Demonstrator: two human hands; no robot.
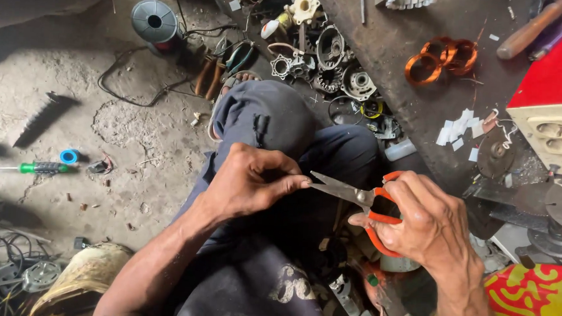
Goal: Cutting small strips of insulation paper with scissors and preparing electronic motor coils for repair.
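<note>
1. Two hands at work: right hand [426, 224] clenched through the orange handles of the scissors [355, 196], blades parted.
2. Left hand [251, 179] pinching something too small to tell, touching the blade tips.
3. Best kept steady, fingertips just outside the blades.

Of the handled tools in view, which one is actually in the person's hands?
The orange-handled scissors, gripped by the right hand, blade tips at the left hand. The green-handled screwdriver lies untouched on the floor; the wooden-handled tool rests on the bench.
</note>
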